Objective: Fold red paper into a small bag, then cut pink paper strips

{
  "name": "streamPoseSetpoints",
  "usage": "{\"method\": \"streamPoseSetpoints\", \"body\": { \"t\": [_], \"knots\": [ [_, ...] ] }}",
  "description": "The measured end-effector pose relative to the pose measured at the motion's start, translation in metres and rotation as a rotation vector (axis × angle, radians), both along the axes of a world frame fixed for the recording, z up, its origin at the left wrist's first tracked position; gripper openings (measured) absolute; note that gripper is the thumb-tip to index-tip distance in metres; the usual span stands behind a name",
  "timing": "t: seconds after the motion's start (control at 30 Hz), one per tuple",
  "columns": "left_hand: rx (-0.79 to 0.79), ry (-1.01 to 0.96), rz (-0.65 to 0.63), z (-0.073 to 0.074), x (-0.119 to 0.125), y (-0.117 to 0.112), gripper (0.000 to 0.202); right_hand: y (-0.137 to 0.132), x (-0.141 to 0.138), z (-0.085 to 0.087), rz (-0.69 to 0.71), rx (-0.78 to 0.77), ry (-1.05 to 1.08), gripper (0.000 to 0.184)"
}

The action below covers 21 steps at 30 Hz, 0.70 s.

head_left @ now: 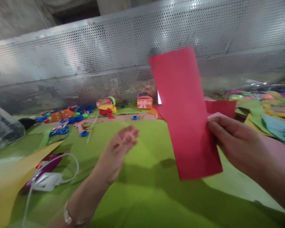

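A stiff red sheet of paper (185,117), long and rectangular, stands tilted in the air above the green work surface (142,196). My right hand (237,142) pinches its right edge between thumb and fingers. More red paper (222,107) shows behind the sheet on the right. To the left of the sheet and apart from it, my left hand (121,142) is raised with its fingers curled in. It is slightly blurred, and I see nothing in it.
A purple power strip (49,161) with a white charger (47,182) and cable lies at left by a yellow sheet (7,186). Blue-handled scissors (59,130), tape rolls and small paper baskets (144,102) stand behind. Coloured paper lies at right before a perforated metal panel (123,41).
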State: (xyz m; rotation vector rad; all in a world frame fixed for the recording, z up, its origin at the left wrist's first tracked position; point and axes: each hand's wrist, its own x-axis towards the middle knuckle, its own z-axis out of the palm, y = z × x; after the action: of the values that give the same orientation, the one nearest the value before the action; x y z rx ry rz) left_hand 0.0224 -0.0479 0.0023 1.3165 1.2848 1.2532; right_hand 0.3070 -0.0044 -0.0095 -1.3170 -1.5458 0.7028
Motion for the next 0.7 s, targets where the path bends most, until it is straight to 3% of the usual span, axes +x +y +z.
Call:
{"method": "streamPoseSetpoints", "body": {
  "t": [0.07, 0.13, 0.17, 0.27, 0.33, 0.4, 0.53, 0.6, 0.67, 0.7],
  "knots": [
    [-0.111, -0.145, -0.278, -0.003, 0.023, 0.004, 0.063, 0.001, -0.005, -0.006, 0.088, -0.172, 0.127, 0.039],
    [-0.202, -0.203, -0.439, -0.008, 0.045, 0.006, 0.056, 0.001, -0.013, -0.016, 0.146, -0.275, 0.152, 0.041],
    [-0.246, -0.206, -0.433, -0.009, 0.054, 0.007, 0.051, 0.002, -0.016, -0.021, 0.169, -0.321, 0.173, 0.042],
    [-0.338, -0.134, -0.25, -0.013, 0.066, 0.011, 0.034, 0.001, -0.022, -0.032, 0.233, -0.426, 0.239, 0.045],
    [-0.366, -0.087, -0.204, -0.013, 0.062, 0.015, 0.028, 0.0, -0.023, -0.033, 0.294, -0.477, 0.286, 0.046],
    [-0.399, -0.058, -0.276, -0.009, 0.053, 0.019, 0.028, 0.0, -0.023, -0.031, 0.342, -0.536, 0.37, 0.044],
    [-0.527, 0.06, -0.597, 0.01, 0.03, 0.025, 0.027, 0.006, -0.019, -0.028, 0.302, -0.558, 0.553, 0.04],
    [-0.534, 0.228, -0.769, 0.023, 0.022, 0.029, 0.02, 0.012, -0.014, -0.03, 0.26, -0.497, 0.558, 0.038],
    [-0.424, 0.475, -0.755, 0.035, 0.017, 0.032, 0.018, 0.019, -0.007, -0.032, 0.232, -0.413, 0.529, 0.038],
    [-0.314, 0.625, -0.669, 0.041, 0.015, 0.033, 0.018, 0.022, -0.003, -0.032, 0.223, -0.363, 0.503, 0.038]
  ]
}}
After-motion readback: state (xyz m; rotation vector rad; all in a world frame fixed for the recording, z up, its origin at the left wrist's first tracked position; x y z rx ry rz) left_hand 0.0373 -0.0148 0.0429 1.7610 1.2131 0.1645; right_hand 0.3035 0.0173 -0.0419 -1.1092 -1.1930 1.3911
